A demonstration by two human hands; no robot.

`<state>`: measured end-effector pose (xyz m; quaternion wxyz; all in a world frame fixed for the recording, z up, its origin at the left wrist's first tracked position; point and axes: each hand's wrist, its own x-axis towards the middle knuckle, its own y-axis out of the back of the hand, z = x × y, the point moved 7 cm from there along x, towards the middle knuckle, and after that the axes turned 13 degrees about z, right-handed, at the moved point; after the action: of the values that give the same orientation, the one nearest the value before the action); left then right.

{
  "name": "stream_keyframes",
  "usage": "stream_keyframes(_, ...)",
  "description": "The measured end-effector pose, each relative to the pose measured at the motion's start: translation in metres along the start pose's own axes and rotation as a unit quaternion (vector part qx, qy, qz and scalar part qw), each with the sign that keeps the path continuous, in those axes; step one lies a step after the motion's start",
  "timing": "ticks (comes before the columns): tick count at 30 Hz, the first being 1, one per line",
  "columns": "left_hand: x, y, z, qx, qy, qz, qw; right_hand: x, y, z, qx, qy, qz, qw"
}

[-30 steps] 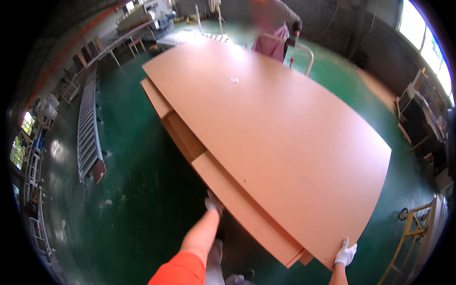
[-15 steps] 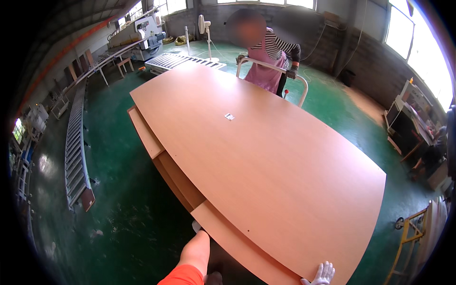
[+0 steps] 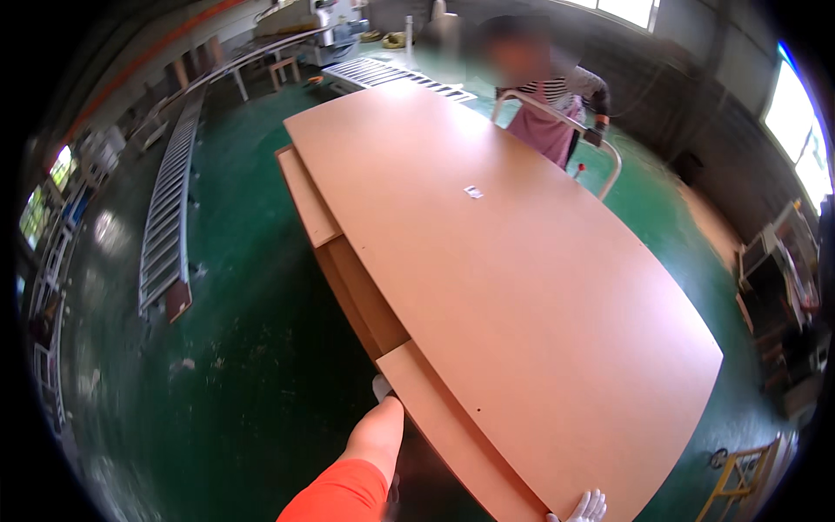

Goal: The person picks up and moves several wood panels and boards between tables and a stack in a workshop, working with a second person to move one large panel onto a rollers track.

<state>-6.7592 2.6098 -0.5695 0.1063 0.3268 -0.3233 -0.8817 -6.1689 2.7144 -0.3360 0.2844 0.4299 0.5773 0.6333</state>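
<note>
A large wood-coloured tabletop board with curved long edges lies flat in front of me, a small white label near its middle. Smaller panels of the same colour jut out from under its left edge. My left hand, in a white glove, is at the edge of the lower near panel; the panel hides its fingers. At the near end, my right hand rests on the top board, white-gloved, fingers stretched out flat.
Across the board, a person in a pink apron holds a white cart handle with dark gloves. Roller conveyors stand at the left and far side. A yellow trolley stands at lower right, machinery at right.
The whole view has shifted, so the board and far person appear further right and most of the scene sits higher. Both my hands stay at the same places on the boards.
</note>
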Motion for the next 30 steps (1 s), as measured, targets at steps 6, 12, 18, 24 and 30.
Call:
stream_keyframes(6,-0.01,0.015,-0.007,0.003,0.016,0.018,1.0,0.009,0.003,0.005,-0.004,0.044,0.029,0.999)
stream_keyframes(12,-0.023,0.024,-0.018,0.016,0.03,0.03,0.999,0.022,0.023,0.006,0.021,0.061,0.048,0.997)
stream_keyframes(18,-0.043,0.036,-0.028,0.026,0.044,0.038,0.998,0.023,0.04,0.031,-0.002,0.079,0.039,0.996)
stream_keyframes(24,-0.069,0.055,-0.04,0.034,0.044,0.041,0.998,0.019,0.071,0.056,-0.014,0.088,0.022,0.996)
stream_keyframes(30,-0.066,0.073,-0.09,0.012,0.032,0.047,0.998,-0.019,0.076,0.068,-0.01,0.089,0.01,0.996)
